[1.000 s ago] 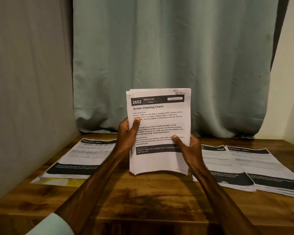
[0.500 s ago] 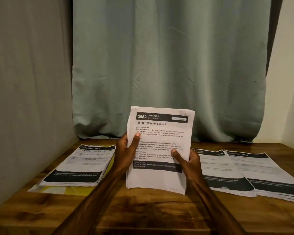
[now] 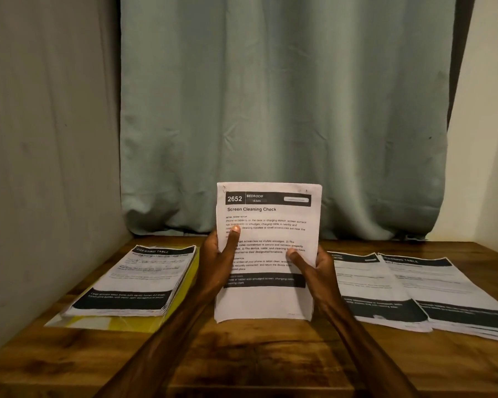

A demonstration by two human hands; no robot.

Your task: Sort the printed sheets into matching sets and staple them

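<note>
I hold a stack of printed sheets (image 3: 270, 219) upright over the middle of the wooden table (image 3: 242, 354); its top page reads "2652 BEDROOM, Screen Cleaning Check". My left hand (image 3: 220, 259) grips the stack's left edge with the thumb across the front. On the right edge, my right hand (image 3: 314, 268) grips it the same way. The stack's bottom edge stands on or just above the tabletop. No stapler is in view.
A thick pile of sheets (image 3: 138, 280) lies at the left on a yellow folder (image 3: 121, 323). Two more piles lie side by side at the right, one nearer the middle (image 3: 368, 288) and one further right (image 3: 443, 291). A curtain (image 3: 285, 110) hangs behind; walls close both sides.
The stack came down from chest height to the tabletop, and its loose, fanned edges are now squared up. Both hands kept their grip.
</note>
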